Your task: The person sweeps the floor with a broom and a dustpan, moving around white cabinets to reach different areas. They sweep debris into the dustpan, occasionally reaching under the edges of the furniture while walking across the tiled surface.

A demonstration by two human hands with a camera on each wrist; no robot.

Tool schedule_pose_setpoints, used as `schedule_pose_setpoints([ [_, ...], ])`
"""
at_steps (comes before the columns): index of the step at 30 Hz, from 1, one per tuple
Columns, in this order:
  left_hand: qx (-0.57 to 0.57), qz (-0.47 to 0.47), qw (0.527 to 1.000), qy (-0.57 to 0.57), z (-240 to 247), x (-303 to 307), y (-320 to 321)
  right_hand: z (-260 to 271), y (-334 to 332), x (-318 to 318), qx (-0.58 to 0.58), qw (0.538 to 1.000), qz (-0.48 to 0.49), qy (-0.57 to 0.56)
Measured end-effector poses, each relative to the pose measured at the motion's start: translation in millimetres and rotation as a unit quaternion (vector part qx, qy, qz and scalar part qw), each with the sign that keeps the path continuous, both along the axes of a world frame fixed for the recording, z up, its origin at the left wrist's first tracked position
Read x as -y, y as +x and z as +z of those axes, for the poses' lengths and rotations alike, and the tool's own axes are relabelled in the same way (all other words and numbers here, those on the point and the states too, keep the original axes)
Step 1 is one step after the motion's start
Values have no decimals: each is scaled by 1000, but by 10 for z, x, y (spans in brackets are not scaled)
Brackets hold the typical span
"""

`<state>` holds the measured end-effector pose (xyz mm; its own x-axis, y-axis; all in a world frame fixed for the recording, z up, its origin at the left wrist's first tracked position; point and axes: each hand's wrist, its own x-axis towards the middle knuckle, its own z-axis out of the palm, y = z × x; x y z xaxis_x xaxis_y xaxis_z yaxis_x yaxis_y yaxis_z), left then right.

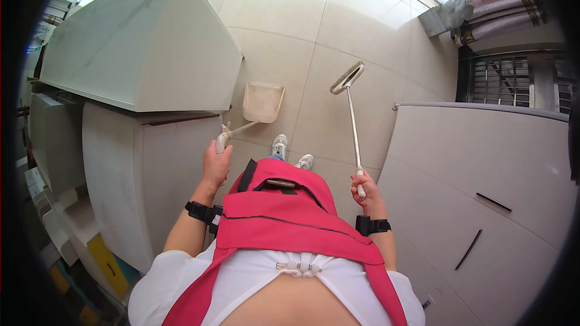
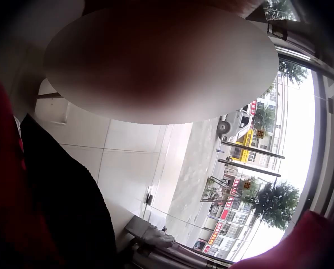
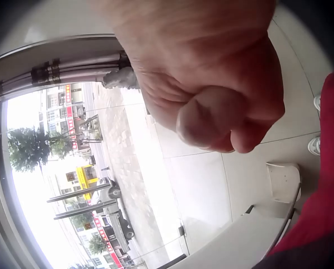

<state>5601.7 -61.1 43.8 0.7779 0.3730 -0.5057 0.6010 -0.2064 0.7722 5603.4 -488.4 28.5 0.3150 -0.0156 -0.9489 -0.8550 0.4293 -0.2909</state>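
Observation:
In the head view the left hand (image 1: pixel 216 164) grips the handle of a long-handled dustpan (image 1: pixel 263 102), whose pan lies on the floor ahead of the feet. On the other side, the right hand (image 1: pixel 368 192) has its fingers curled round the end of a broom handle (image 1: pixel 354 127). The broom head (image 1: pixel 347 78) is ahead and to the right of the dustpan, apart from it. The right wrist view shows the right hand (image 3: pixel 211 84) closed round the handle's rounded end, and the dustpan (image 3: pixel 284 182) beyond. A blurred shape covers much of the left wrist view.
A white counter (image 1: pixel 187 54) stands on the left, with cabinets behind it. Along the right is a large grey panelled surface (image 1: pixel 483 175). Tiled floor (image 1: pixel 278 0) stretches ahead. Bundled curtains (image 1: pixel 504 12) hang at the upper right. The person's shoes (image 1: pixel 279 145) are below the dustpan.

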Motion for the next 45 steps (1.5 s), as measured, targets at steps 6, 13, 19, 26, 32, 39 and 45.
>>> schedule_pose_setpoints([
  [6,1,28,996,-79,-3,-33,-11,329,-287,-183,-137,990,-17,35],
  [13,28,2,999,-27,-108,-93,-55,-423,555,-823,-117,986,15,117],
  [19,14,22,999,-24,-62,-92,-111,-698,1617,-1046,-48,989,77,116],
  [26,-33,21,986,161,0,124,-338,-358,1728,-680,50,945,321,29],
  [32,-70,213,962,155,349,1106,-567,-90,2507,68,54,868,494,22],
  [39,-54,615,786,-5,769,2461,-1098,-163,3240,164,41,687,720,88],
  [45,-62,752,656,5,878,3361,-1550,-656,2987,-231,14,559,814,160],
])
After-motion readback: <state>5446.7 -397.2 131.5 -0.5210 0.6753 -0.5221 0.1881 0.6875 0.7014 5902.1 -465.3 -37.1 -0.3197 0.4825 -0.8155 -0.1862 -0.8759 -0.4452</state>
